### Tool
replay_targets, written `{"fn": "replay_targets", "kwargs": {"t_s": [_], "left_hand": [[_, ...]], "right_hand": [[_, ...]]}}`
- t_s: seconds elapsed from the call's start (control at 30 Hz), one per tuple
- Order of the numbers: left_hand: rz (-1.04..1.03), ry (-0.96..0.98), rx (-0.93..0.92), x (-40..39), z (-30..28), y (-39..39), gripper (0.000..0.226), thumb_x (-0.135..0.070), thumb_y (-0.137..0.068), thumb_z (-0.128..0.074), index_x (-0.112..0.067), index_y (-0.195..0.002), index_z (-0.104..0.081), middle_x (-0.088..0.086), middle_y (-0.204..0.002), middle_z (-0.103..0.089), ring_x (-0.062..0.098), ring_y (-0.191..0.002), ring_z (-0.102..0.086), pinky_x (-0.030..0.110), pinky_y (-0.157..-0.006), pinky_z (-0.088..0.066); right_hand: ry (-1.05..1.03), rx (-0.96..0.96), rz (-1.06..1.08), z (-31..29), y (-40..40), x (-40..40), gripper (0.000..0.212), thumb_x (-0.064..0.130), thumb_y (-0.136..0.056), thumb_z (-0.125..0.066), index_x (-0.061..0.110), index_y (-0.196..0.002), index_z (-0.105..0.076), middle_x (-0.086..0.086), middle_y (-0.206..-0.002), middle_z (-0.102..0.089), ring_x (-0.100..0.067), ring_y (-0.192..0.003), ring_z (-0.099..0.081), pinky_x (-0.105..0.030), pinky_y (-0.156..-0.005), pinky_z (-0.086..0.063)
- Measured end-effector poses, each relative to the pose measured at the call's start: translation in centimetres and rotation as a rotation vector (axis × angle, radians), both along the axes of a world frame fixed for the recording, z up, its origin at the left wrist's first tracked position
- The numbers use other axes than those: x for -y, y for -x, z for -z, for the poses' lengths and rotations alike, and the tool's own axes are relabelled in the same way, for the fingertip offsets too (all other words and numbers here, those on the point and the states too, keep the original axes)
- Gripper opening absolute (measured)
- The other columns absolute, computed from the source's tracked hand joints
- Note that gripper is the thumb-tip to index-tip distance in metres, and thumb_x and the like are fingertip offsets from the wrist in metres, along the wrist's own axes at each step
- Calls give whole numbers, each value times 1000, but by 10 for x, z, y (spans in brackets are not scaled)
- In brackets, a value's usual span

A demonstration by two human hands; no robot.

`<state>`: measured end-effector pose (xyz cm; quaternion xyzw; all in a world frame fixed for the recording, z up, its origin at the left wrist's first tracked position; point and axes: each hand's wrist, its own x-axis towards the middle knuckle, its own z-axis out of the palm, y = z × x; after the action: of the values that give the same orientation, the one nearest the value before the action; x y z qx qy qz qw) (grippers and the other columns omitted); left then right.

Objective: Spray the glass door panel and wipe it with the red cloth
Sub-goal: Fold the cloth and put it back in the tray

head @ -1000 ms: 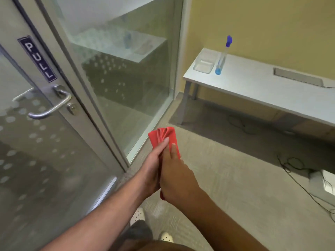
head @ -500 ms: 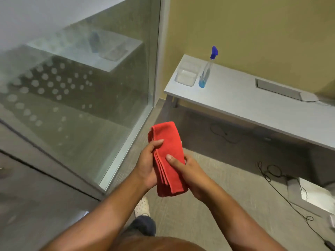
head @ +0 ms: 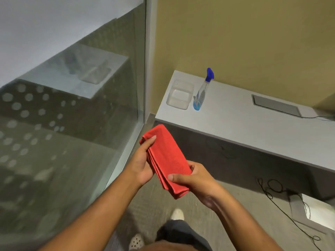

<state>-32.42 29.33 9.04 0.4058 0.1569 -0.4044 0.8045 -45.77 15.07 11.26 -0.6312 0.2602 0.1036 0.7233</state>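
A folded red cloth (head: 167, 158) lies between both hands at the centre of the view. My left hand (head: 142, 161) grips its upper left edge, thumb on top. My right hand (head: 195, 180) holds its lower end, thumb across the fold. A glass panel (head: 72, 115) with frosted dots fills the left side, just left of my hands. A clear spray bottle (head: 202, 91) with a blue nozzle and a little blue liquid stands upright on the white table (head: 244, 127), beyond the cloth and apart from both hands.
A clear plastic tray (head: 179, 96) sits beside the bottle at the table's left end. A grey flat panel (head: 275, 105) lies farther right on the table. Black cables (head: 272, 189) and a white box (head: 317, 211) are on the carpet at the right. My shoes show below.
The view has swung right, away from the door with the PULL sign and handle, towards the table. Both hands have spread apart along the cloth, which now lies flatter and more unfolded.
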Motion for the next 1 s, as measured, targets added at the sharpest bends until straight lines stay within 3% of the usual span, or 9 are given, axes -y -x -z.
{"fn": "replay_targets", "kwargs": {"t_s": [0.17,0.37,0.47,0.57,0.63,0.73,0.8,0.93,1.0], "left_hand": [[-33,-35,-9,50,0,-60,38,-42,-100,-62,-9,-114,-74,11,-91,-83,22,-78,-81,43,-82,-55],[-34,-141,-22,113,-5,-142,49,-36,-101,-62,-5,-139,-64,17,-127,-74,29,-113,-71,48,-104,-53],[-16,-173,-18,142,-8,-178,36,-26,-100,-63,-7,-131,-67,11,-103,-81,21,-87,-79,41,-84,-64],[-54,-195,-24,169,-7,-214,23,-19,-99,-64,-9,-119,-69,7,-85,-82,17,-69,-80,35,-66,-68],[-73,-218,-20,181,-7,-231,23,-17,-97,-67,-10,-119,-68,6,-83,-82,17,-69,-80,38,-68,-68],[-95,-222,-12,193,-5,-259,20,-17,-97,-67,-11,-116,-68,6,-79,-82,17,-67,-80,38,-67,-68],[-115,-239,-7,202,-4,-283,17,-16,-97,-67,-10,-112,-68,6,-77,-81,17,-65,-80,38,-65,-68],[-128,-259,18,222,5,-331,11,-15,-98,-66,-11,-108,-67,5,-74,-79,17,-67,-79,41,-69,-68],[-121,-281,26,233,12,-355,12,-15,-97,-66,-13,-109,-66,5,-77,-78,18,-74,-77,41,-72,-68]], "right_hand": [[-10,-39,-26,10,-57,53,49,2,-76,-91,4,-121,-72,-23,-116,-79,-34,-97,-78,-47,-87,-66],[66,17,10,7,-140,133,49,7,-80,-90,20,-123,-68,-9,-114,-78,-23,-91,-80,-34,-69,-67],[147,24,39,2,-181,178,46,14,-80,-92,21,-120,-69,-1,-112,-76,-17,-92,-77,-27,-70,-65],[199,21,77,8,-223,222,45,26,-77,-94,24,-114,-69,-6,-119,-76,-29,-95,-78,-49,-83,-67],[293,11,33,9,-245,240,45,36,-82,-90,29,-117,-64,1,-124,-71,-26,-105,-75,-49,-92,-65],[409,21,-88,9,-277,259,49,40,-89,-83,31,-128,-55,6,-130,-63,-21,-116,-68,-37,-98,-62],[440,30,-128,11,-300,267,52,42,-91,-80,28,-134,-54,6,-134,-62,-22,-120,-67,-39,-102,-60],[478,41,-52,23,-351,282,52,35,-97,-75,24,-142,-51,4,-132,-59,-21,-118,-67,-33,-94,-61],[558,44,16,32,-377,288,50,28,-99,-72,21,-144,-51,1,-132,-58,-25,-121,-65,-40,-100,-62]]}}
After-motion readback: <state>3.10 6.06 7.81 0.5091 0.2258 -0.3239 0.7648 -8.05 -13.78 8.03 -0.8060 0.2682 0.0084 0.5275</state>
